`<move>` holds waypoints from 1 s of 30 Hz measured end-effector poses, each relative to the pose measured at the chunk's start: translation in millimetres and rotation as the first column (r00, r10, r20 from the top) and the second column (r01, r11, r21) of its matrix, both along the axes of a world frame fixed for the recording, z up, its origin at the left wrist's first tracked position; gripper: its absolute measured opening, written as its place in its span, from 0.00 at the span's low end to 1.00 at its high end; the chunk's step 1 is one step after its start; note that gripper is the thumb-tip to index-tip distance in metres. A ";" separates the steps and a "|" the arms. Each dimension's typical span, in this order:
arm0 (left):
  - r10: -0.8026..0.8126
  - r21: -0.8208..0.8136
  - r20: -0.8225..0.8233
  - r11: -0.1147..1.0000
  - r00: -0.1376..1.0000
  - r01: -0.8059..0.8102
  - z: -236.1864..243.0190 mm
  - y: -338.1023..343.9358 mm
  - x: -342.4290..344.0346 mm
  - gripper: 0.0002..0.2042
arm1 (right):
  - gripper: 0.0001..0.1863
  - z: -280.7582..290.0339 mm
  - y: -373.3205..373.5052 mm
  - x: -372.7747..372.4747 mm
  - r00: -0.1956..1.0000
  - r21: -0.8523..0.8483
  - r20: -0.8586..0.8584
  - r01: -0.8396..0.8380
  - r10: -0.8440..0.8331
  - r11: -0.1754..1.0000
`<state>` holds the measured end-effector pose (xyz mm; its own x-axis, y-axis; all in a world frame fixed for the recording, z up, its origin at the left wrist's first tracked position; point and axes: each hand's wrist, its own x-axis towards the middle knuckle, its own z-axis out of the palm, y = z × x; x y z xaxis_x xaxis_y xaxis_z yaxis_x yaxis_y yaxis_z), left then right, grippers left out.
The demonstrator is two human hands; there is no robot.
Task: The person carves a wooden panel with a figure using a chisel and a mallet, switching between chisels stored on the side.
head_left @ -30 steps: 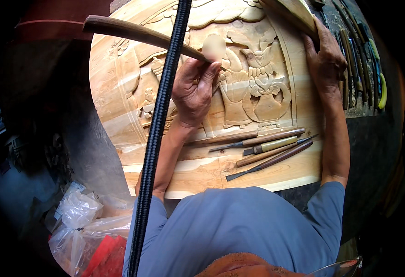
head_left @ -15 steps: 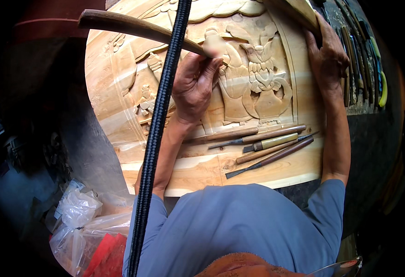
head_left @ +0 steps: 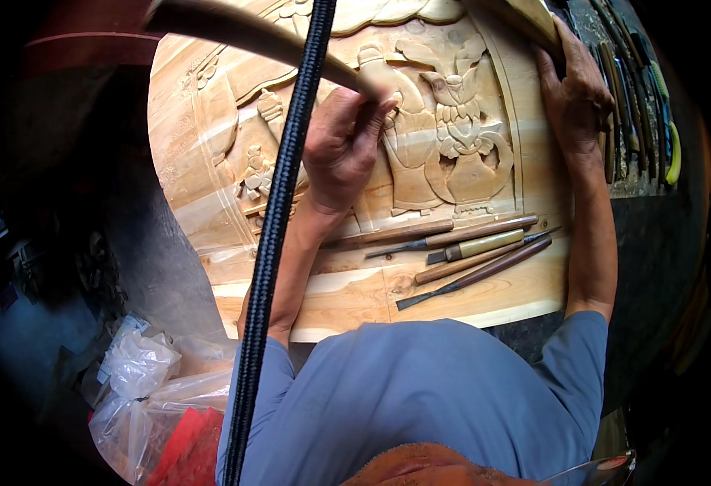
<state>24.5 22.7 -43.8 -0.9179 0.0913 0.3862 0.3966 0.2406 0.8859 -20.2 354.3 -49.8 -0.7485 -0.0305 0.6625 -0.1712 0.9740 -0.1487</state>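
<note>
Head view: one carved wooden panel up front, five carving tools across its near side! Left hand closed, pinching one long-handled tool over the relief; right hand half-curled round one wooden block, upper right. One black braided cord blocks some panel; one plastic bag lower left.

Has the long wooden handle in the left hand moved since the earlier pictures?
Yes. The far end of the long wooden handle has swung toward the picture's top, judged against the carved board.
</note>
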 end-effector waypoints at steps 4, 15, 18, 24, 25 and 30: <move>-0.034 -0.133 -0.245 0.991 0.969 0.001 3.7 4.0 -8.4 0.07 | 0.28 -2.5 8.3 -4.9 0.999 0.008 -0.012 -0.043 0.043 0.999; -0.030 -0.254 -0.383 0.964 0.923 -0.074 5.2 6.9 -11.1 0.07 | 0.41 98.5 10.7 18.5 0.900 -0.917 -0.166 -0.292 0.402 0.273; -0.017 -0.261 -0.422 0.960 0.906 -0.103 8.0 4.0 -9.3 0.07 | 0.50 136.7 -20.0 28.2 0.801 -0.868 -0.170 -0.398 0.574 0.297; -0.016 -0.231 -0.436 0.968 0.900 -0.095 4.7 1.9 -10.0 0.06 | 0.43 181.2 -40.0 36.3 0.850 -0.582 -0.258 -0.517 0.460 0.628; -0.029 -0.265 -0.430 0.959 0.902 -0.096 8.1 1.7 -7.9 0.06 | 0.42 189.0 -39.1 37.4 0.855 -0.546 -0.289 -0.517 0.431 0.659; -0.016 -0.272 -0.452 0.955 0.892 -0.120 2.8 -0.8 -7.1 0.09 | 0.36 206.6 -37.8 43.0 0.875 0.078 -0.098 -0.468 0.474 0.880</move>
